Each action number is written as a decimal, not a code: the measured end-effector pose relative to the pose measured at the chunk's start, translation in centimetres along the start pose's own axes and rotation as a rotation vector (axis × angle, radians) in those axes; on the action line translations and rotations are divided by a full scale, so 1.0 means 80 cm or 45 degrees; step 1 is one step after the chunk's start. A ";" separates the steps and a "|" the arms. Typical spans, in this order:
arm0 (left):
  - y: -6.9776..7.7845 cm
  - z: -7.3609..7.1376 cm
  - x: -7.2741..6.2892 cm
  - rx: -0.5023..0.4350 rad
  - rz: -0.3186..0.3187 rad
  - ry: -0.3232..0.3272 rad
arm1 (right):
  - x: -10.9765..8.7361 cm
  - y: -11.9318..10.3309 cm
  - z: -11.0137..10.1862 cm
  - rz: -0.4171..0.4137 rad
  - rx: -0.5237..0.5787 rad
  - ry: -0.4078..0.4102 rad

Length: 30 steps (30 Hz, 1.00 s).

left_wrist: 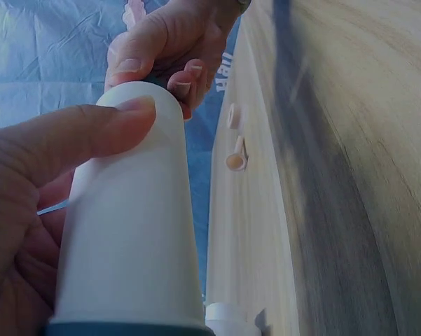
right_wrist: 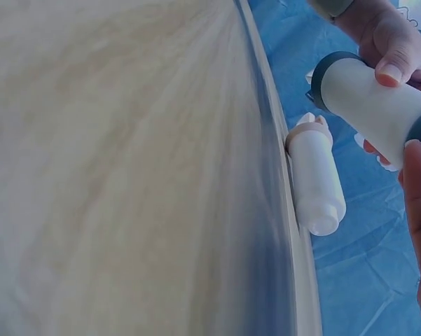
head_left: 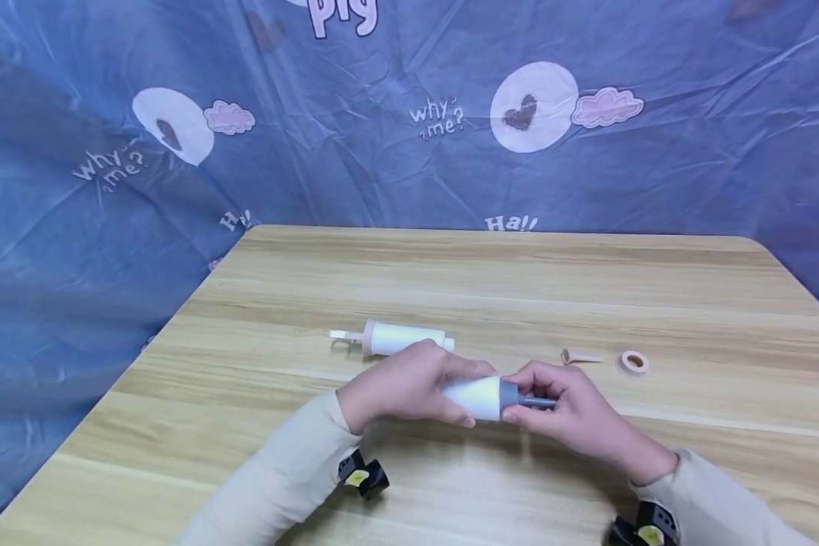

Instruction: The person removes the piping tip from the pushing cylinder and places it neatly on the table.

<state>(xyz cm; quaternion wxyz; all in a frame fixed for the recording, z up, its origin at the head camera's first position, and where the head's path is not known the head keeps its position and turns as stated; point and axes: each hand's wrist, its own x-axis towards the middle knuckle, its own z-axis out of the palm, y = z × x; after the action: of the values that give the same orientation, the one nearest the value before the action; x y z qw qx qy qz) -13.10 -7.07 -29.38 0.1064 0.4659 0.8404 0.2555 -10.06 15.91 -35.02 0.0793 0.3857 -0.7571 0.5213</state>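
A white cylinder (head_left: 481, 400) with blue-grey ends is held level between the two hands, over the table. My left hand (head_left: 409, 385) grips its white body, the thumb (left_wrist: 129, 126) lying along the side near the right end. At that end, my right hand (head_left: 569, 413) pinches a blue-grey end piece (head_left: 509, 396), from which a thin stem (head_left: 539, 403) points right. Fingers partly cover this piece, so I cannot tell whether it is fully seated. In the right wrist view, the cylinder's other end carries a dark collar (right_wrist: 329, 73).
Behind the left hand lies a similar white cylinder (head_left: 403, 339) with a pink collar (head_left: 368, 337). Farther right, a small pink funnel-shaped piece (head_left: 576, 356) and a pink ring (head_left: 632, 371) rest on the wooden table (head_left: 491, 280). A blue printed cloth (head_left: 396, 174) hangs behind.
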 end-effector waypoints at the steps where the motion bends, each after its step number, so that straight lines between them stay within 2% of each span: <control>1: -0.001 0.000 0.000 -0.047 -0.010 -0.019 | 0.000 0.000 0.000 -0.036 -0.017 -0.010; 5: -0.008 0.000 -0.001 -0.237 -0.057 -0.072 | 0.004 0.002 0.000 -0.158 -0.081 -0.050; 9: -0.010 -0.003 -0.002 -0.204 -0.049 -0.050 | 0.008 0.001 0.000 -0.168 -0.085 -0.050; 12: -0.008 -0.005 -0.002 -0.119 -0.030 -0.019 | 0.008 -0.002 0.001 -0.046 -0.082 -0.020; 14: -0.007 -0.005 -0.001 -0.075 -0.028 -0.002 | 0.007 -0.004 0.002 0.082 -0.047 -0.003; 17: -0.005 -0.005 -0.001 -0.004 -0.040 0.018 | 0.006 -0.007 0.001 0.296 0.098 -0.015; 20: -0.003 -0.005 0.000 0.058 -0.054 0.033 | 0.006 -0.008 0.000 0.425 0.267 -0.039; 23: 0.000 -0.005 0.000 0.113 -0.065 0.046 | 0.006 -0.008 -0.002 0.469 0.351 -0.053; 30: 0.004 -0.005 0.001 0.195 -0.068 0.073 | 0.006 -0.008 -0.003 0.507 0.376 -0.043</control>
<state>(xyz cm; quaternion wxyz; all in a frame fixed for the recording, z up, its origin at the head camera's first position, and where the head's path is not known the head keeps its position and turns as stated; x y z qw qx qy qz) -13.10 -7.01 -28.84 0.0532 0.4425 0.8724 0.2007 -10.03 15.80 -34.16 -0.0947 0.2450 -0.7349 0.6253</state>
